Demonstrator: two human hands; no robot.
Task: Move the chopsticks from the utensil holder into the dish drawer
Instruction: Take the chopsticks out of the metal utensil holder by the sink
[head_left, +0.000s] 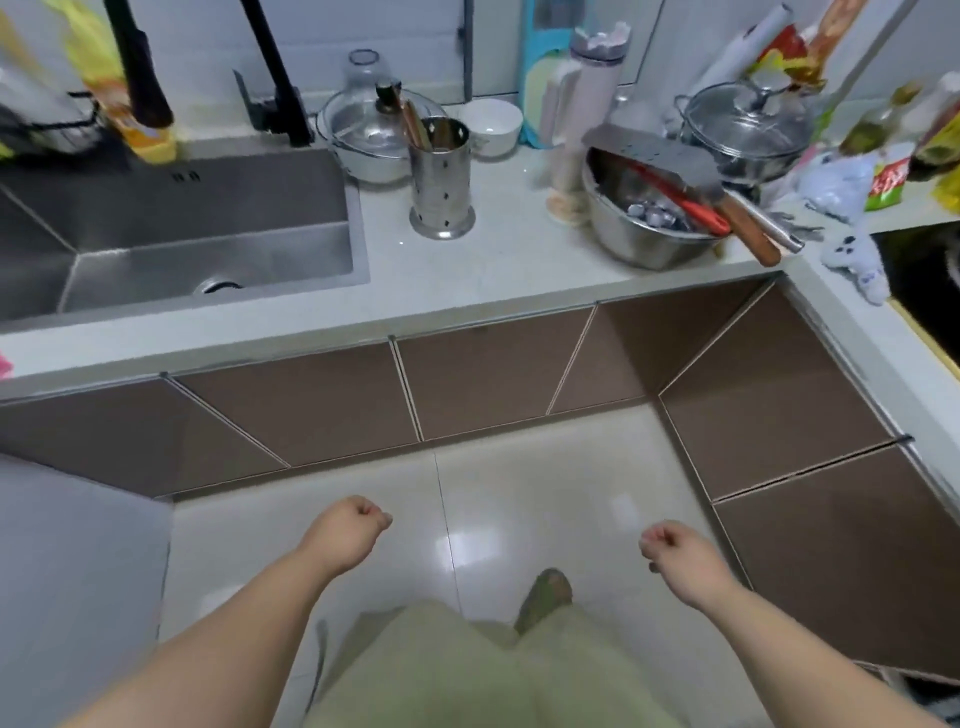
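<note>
A perforated steel utensil holder (441, 179) stands upright on the pale counter, just right of the sink. Brown chopsticks (414, 123) stick out of its top, leaning to the back left. The brown cabinet fronts (488, 382) under the counter are all closed; I cannot tell which one is the dish drawer. My left hand (352, 525) and my right hand (675, 548) hang low over the floor, far below the counter. Both are loosely curled into fists and hold nothing.
A steel sink (171, 234) with a black tap (275, 73) fills the left. A steel bowl (644, 228) with a spatula and utensils sits right of the holder. Lidded pots (748, 130), a white bowl (493, 124), bottles and packets crowd the back. A glossy tiled floor (545, 467) lies below.
</note>
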